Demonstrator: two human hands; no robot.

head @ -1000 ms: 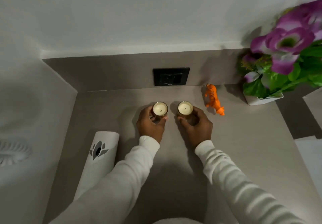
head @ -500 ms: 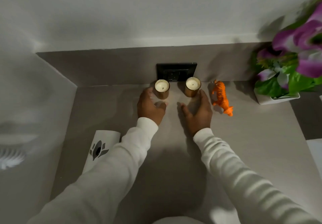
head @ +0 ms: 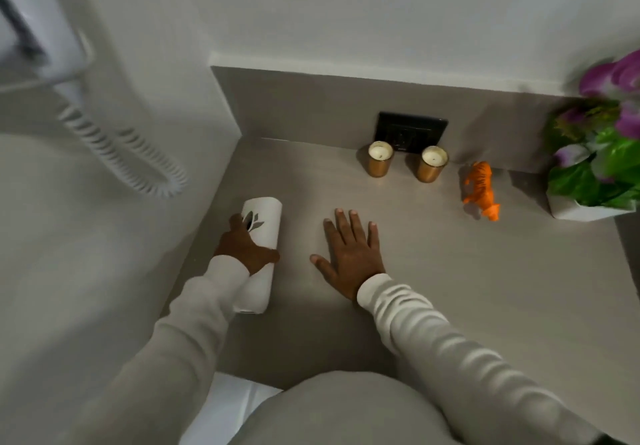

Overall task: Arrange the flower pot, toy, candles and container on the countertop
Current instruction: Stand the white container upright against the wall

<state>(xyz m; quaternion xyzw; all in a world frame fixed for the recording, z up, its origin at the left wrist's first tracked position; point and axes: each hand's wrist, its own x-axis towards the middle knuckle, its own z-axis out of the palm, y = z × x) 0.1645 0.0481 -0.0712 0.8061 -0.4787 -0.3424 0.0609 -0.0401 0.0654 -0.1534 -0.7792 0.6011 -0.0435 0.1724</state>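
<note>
Two candles in gold holders, the left candle [head: 380, 158] and the right candle [head: 433, 163], stand side by side at the back of the grey countertop [head: 467, 289]. An orange toy tiger [head: 480, 189] stands to their right. A white flower pot [head: 588, 210] with purple flowers sits at the far right. A white cylindrical container [head: 261, 254] with a dark leaf mark lies on its side near the left wall. My left hand [head: 246, 246] is wrapped over its middle. My right hand [head: 349, 250] rests flat on the countertop, fingers spread, holding nothing.
A black wall socket [head: 412, 132] sits in the backsplash behind the candles. A white coiled cord [head: 114, 154] hangs on the left wall. The wall closes in on the container's left side. The countertop's front edge is near my body.
Both hands have let go of the candles, which now stand at the back. My left hand moved left onto the container; my right hand drew back and lies flat. The camera turned left.
</note>
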